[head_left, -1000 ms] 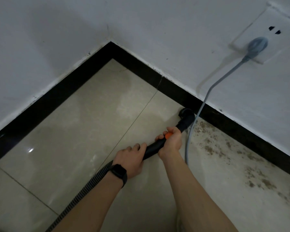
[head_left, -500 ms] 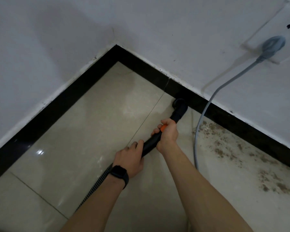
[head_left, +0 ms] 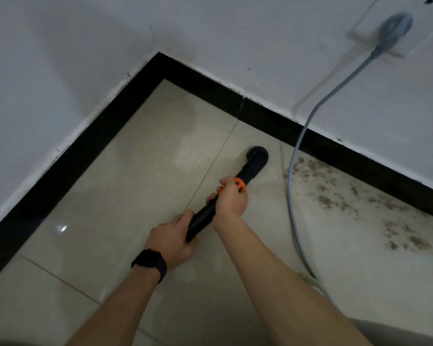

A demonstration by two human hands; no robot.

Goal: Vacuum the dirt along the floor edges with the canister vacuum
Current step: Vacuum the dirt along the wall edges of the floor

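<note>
We counted 2 hands lower centre: left hand (head_left: 171, 237) & right hand (head_left: 231, 199). We saw 1 black vac wand (head_left: 203, 217) w/ 1 nozzle (head_left: 258, 156) & 1 orange ring (head_left: 240, 185); 1 watch (head_left: 149, 262). Upper right: 1 grey cord (head_left: 291, 196), 1 plug (head_left: 394, 28), 1 socket plate (head_left: 365, 23). 2 baseboards: left baseboard (head_left: 73, 163), right baseboard (head_left: 360, 166). 2 grout lines: long grout line (head_left: 207, 171) mid-frame, short grout line (head_left: 60, 279) lower left. 1 dirt patch (head_left: 335, 196) at right.

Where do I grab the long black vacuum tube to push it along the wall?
Grip the black plastic vacuum tube on its straight round shaft, just behind the orange ring, from above. It slants low, round nozzle on the beige tiles, so its top is easiest.
</note>
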